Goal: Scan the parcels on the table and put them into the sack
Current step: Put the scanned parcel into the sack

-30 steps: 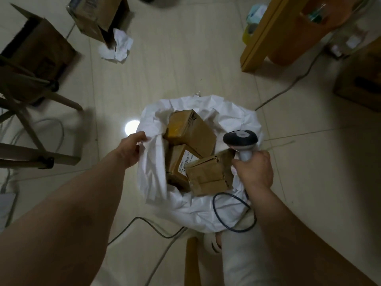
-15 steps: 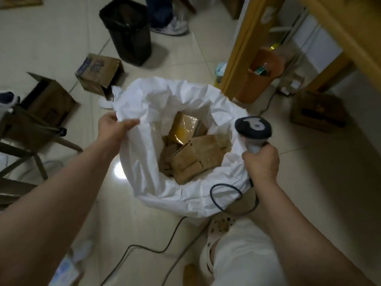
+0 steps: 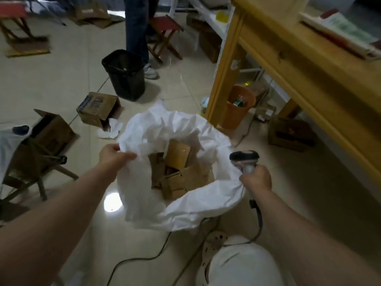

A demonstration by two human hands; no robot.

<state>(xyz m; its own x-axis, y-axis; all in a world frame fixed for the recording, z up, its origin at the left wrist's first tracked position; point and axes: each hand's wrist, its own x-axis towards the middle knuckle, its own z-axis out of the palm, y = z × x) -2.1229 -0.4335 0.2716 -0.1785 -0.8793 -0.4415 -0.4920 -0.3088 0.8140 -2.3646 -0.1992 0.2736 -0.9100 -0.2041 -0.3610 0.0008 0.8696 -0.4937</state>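
Compared with half a second earlier, the sack's mouth is seen pulled wider and held higher off the floor, and more of the room beyond it is taken in. From the head view, the white sack (image 3: pixel 195 205) is held open between the two hands. Its left rim is pinched by the left hand (image 3: pixel 112 154), thumb over the fabric. Its right rim is gripped by the right hand (image 3: pixel 255 179), which is also closed around the handle of a barcode scanner (image 3: pixel 244 158), whose dark head stands up just above the fist. A cable (image 3: pixel 258 215) is seen hanging down from the scanner below the right wrist. Between the hands, inside the sack, several brown parcels (image 3: pixel 181 178) are piled against one another, one taped and glossy on top. Beyond the left hand, a black bin (image 3: pixel 125 75) and open cardboard boxes (image 3: pixel 98 110) are set on the floor. Beyond the right hand, a wooden table (image 3: pixel 288 52) is seen, with an orange basket (image 3: pixel 237 110) under it.
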